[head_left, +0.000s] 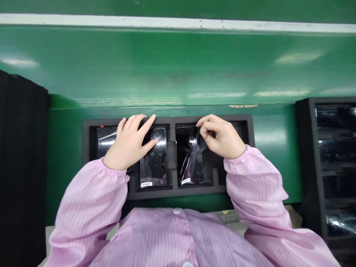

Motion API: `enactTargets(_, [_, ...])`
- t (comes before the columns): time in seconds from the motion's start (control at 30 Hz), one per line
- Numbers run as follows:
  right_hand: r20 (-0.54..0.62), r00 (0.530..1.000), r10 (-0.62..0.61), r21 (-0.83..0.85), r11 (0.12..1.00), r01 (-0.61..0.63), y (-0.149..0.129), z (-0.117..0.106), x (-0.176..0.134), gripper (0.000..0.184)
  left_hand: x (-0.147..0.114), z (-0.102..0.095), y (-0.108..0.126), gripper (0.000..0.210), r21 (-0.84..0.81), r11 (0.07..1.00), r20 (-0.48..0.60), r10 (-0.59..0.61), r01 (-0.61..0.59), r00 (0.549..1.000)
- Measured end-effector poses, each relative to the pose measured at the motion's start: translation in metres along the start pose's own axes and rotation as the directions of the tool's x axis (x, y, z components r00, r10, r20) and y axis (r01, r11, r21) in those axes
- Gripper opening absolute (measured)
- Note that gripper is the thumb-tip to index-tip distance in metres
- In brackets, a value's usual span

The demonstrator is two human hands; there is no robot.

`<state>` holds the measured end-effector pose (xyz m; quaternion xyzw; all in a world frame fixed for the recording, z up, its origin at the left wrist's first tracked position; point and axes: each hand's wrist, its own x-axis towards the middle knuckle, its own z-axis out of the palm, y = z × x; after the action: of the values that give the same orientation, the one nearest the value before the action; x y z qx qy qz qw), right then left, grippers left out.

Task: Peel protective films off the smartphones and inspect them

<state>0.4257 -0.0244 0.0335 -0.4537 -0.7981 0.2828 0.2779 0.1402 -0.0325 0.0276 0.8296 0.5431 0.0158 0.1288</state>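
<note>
A black foam tray (155,194) lies before me with dark glossy screen panels in its compartments. My right hand (221,137) pinches the upper corner of a clear protective film (191,154). That film is lifted at an angle off the right-hand panel (199,168), and a small red tab shows by the fingers. My left hand (129,142) is spread open over the tray, its thumb at the middle panel (155,161) and its fingertips near the tray's far rim. Partly behind that hand is the leftmost panel (107,139). White barcode labels (146,184) mark two panels' near ends.
A tall dark stack (23,159) borders the left side. On the right, another black foam tray (311,148) holds several glossy panels. The green worktop (178,70) carries a white strip (167,22) along its far part.
</note>
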Motion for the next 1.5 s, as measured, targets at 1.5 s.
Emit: enactTargets(1.5, [-0.331, 0.817, 0.472, -0.540, 0.615, -0.575, -0.082, 0.097, -0.062, 0.087, -0.035, 0.020, 0.069, 0.076, 0.129, 0.952, -0.161, -0.254, 0.276, 0.954])
